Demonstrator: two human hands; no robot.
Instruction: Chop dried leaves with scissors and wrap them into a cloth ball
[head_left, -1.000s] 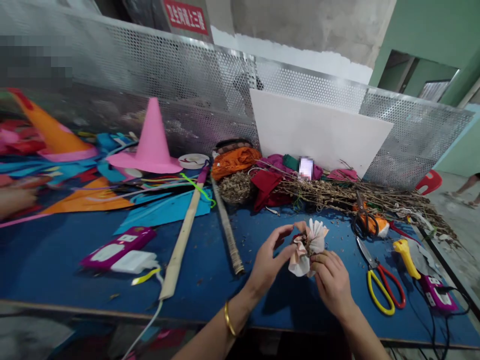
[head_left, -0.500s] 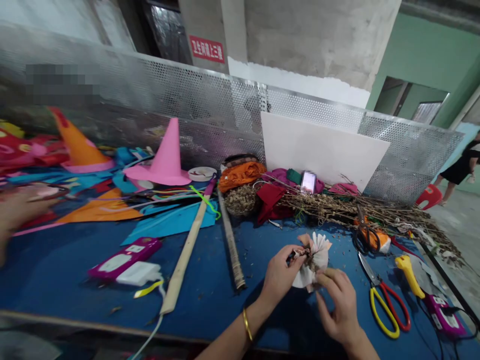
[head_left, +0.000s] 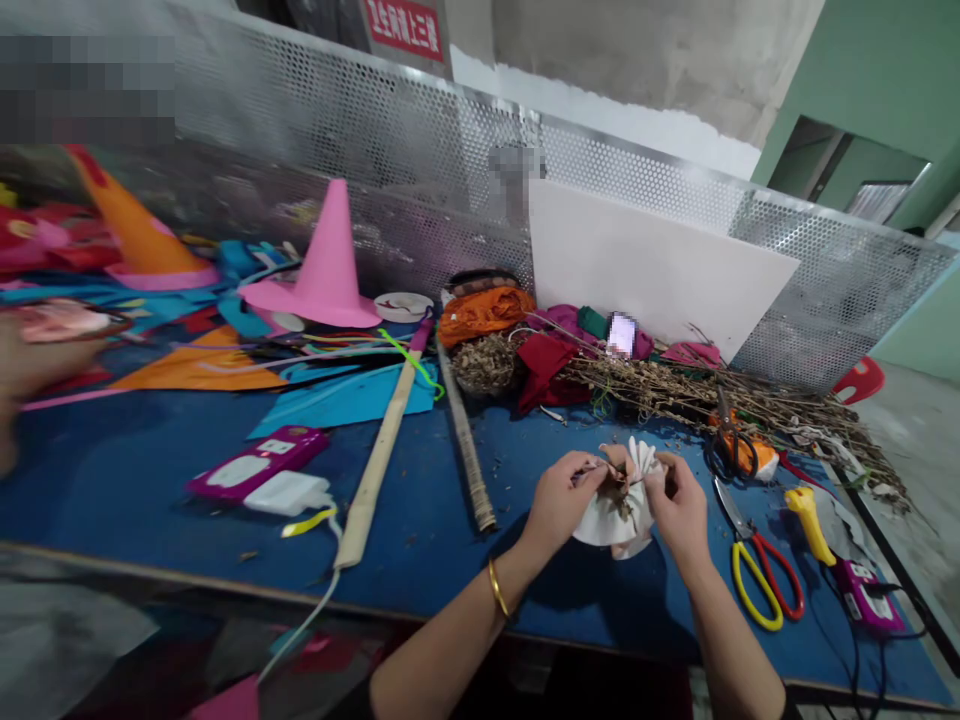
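Note:
Above the blue table, both hands hold a gathered white and peach cloth flower (head_left: 606, 528), its folds fanned out, with brown dried bits at the middle. My left hand (head_left: 556, 508), with a gold bangle at the wrist, is closed on the flower's left side near the centre. On the upper right, my right hand (head_left: 681, 505) pinches the white pleats between thumb and fingers. Scissors with one red and one yellow handle (head_left: 780, 575) lie to the right of that hand. Left of my left hand lies a slim wrapped stick (head_left: 471, 465).
Dried stalks (head_left: 690, 395) pile along the back, with dark scissors (head_left: 731, 445) beside them. A yellow-handled tool (head_left: 810, 525) and a purple device (head_left: 868, 597) sit at right. To the left are a pink cone hat (head_left: 330, 265), another purple device (head_left: 259, 465) and a co-worker's hand (head_left: 52, 365).
My right hand has moved from the flower's lower right edge up to its upper right pleats and now pinches them. My left hand keeps its hold. The whole view has shifted slightly.

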